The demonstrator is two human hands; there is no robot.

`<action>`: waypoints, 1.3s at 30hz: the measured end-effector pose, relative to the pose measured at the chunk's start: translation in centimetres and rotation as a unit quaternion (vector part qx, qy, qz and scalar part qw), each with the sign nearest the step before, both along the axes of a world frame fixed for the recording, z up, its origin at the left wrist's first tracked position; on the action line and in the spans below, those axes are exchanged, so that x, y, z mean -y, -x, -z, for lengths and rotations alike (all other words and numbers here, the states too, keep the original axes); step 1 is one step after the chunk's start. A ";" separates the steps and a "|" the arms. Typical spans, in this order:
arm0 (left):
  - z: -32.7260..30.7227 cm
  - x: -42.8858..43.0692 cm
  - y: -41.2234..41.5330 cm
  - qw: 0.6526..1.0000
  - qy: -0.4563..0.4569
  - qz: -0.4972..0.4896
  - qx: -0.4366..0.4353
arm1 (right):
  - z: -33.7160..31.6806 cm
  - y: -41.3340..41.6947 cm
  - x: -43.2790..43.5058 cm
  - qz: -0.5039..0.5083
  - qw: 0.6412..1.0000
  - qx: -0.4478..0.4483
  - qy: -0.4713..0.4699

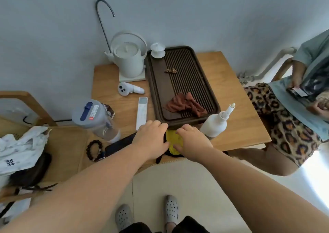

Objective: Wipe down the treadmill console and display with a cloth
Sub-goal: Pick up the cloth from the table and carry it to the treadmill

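A folded yellow cloth point(173, 140) lies at the front edge of the wooden table point(240, 124), on top of a dark item with a strap. My left hand point(151, 138) rests palm down on its left side, and my right hand point(193, 142) presses on its right side with fingers curled over the cloth. Both hands touch the cloth; whether either grips it is unclear. A white spray bottle point(216, 124) stands just right of my right hand. No treadmill is in view.
A dark slatted tea tray point(178, 83) holds a brown rag point(186, 104) and a white lidded cup point(158, 50). A white kettle point(129, 60), remote point(141, 112), clear jug point(96, 119), bead bracelet point(94, 150) and phone point(119, 144) lie left. A seated person point(292, 111) is at right.
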State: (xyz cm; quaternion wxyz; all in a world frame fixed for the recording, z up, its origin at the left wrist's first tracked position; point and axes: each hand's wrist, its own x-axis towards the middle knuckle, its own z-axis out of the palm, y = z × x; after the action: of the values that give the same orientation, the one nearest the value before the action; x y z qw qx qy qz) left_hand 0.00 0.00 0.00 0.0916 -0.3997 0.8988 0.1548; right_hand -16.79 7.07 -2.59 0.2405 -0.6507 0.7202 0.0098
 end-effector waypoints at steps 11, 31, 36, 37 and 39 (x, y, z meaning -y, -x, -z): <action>6.9 -1.4 1.2 0.960 -0.082 0.107 0.244 | 7.6 1.9 -3.2 -0.027 0.995 -0.070 -0.060; 1.2 -1.8 -1.7 0.949 -0.080 0.034 -0.304 | -1.7 -3.6 -6.7 0.173 0.951 0.112 0.229; -1.0 -2.2 -4.7 0.930 -0.135 0.116 -0.323 | -3.1 -8.6 -10.9 0.309 0.927 0.056 0.205; -1.6 -2.5 -5.2 0.923 -0.149 0.132 -0.328 | -3.2 -9.8 -12.0 0.342 0.917 0.059 0.196; -2.7 -3.7 -5.8 0.913 -0.175 0.171 -0.325 | -3.3 -12.3 -14.6 0.409 0.889 0.082 0.189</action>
State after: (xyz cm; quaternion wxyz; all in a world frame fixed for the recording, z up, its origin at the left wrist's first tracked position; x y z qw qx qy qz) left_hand 5.83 3.71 2.69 -0.1122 -0.1449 0.8921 0.4131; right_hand -4.45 21.72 0.70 0.1536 -0.3302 0.8885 -0.2791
